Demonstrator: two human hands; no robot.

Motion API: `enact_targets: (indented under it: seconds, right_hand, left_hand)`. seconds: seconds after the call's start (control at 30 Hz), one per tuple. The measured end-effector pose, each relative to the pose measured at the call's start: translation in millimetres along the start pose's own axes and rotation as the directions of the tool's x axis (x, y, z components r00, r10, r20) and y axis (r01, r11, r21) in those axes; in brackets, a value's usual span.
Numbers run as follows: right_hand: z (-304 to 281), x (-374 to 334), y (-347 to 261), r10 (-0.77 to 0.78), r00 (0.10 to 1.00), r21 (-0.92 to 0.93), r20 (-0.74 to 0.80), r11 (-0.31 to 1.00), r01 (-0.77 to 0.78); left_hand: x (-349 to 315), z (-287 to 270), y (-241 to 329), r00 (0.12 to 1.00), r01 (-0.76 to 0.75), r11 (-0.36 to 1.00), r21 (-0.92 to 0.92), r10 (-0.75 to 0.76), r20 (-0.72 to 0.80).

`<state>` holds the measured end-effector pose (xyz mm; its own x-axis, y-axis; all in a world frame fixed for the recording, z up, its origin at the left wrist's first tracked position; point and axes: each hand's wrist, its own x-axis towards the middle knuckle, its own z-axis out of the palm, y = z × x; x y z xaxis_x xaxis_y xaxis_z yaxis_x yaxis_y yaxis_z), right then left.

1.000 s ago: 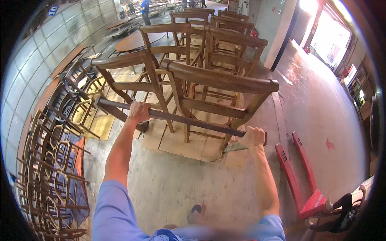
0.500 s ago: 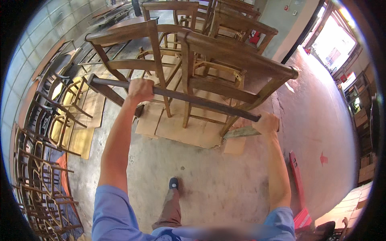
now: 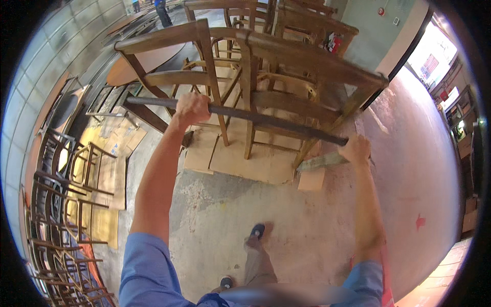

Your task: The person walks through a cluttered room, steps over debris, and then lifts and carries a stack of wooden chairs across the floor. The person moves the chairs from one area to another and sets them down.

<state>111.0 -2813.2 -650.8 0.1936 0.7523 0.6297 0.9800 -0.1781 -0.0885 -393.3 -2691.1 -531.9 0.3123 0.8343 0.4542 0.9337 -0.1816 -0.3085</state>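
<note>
A dark push bar [image 3: 276, 122] runs across the near side of a loaded trolley. My left hand [image 3: 193, 108] is closed around it left of the middle. Near its right end, my right hand [image 3: 355, 150] also grips the bar. Just beyond stand brown wooden chairs, one at the left [image 3: 207, 77] and another at the right [image 3: 302, 105], with several more behind. They rest on brown cardboard [image 3: 240, 166] spread over the trolley's deck. The chairs show open frames with no seat pads that I can see. Both my arms stretch forward.
Stacked wooden chair frames [image 3: 76, 204] line the left side, along a tiled wall [image 3: 20, 102]. A round wooden tabletop [image 3: 123, 71] lies farther back. A person [image 3: 162, 13] stands at the far end. At the right are a bright doorway [image 3: 434, 51] and concrete floor [image 3: 404, 153].
The trolley and I have moved forward: the chair stacks at left and the red floor mark slide nearer. My feet have stepped, and both hands stay on the bar.
</note>
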Motion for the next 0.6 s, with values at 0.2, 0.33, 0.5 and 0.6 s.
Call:
enact_targets:
  seconds: [0.2, 0.33, 0.5, 0.6]
  right_hand:
    - [-70, -7, -25, 0.075, 0.956, -0.016, 0.284, 0.997, -0.073]
    - [-19, 177, -63, 0.103, 0.927, -0.026, 0.360, 0.995, -0.100]
    - [46, 424, -159, 0.175, 0.924, -0.055, 0.339, 0.985, -0.166]
    - [91, 532, -215, 0.252, 0.909, -0.084, 0.332, 0.968, -0.237]
  left_hand:
    - [4, -32, -16, 0.996, -0.067, 0.996, -0.058, 0.070, 0.063]
    - [204, 7, -80, 0.986, -0.130, 0.988, -0.084, 0.138, 0.096]
    - [488, 88, -183, 0.968, -0.145, 0.975, -0.166, 0.175, 0.178]
    - [619, 138, -240, 0.961, -0.203, 0.966, -0.164, 0.228, 0.155]
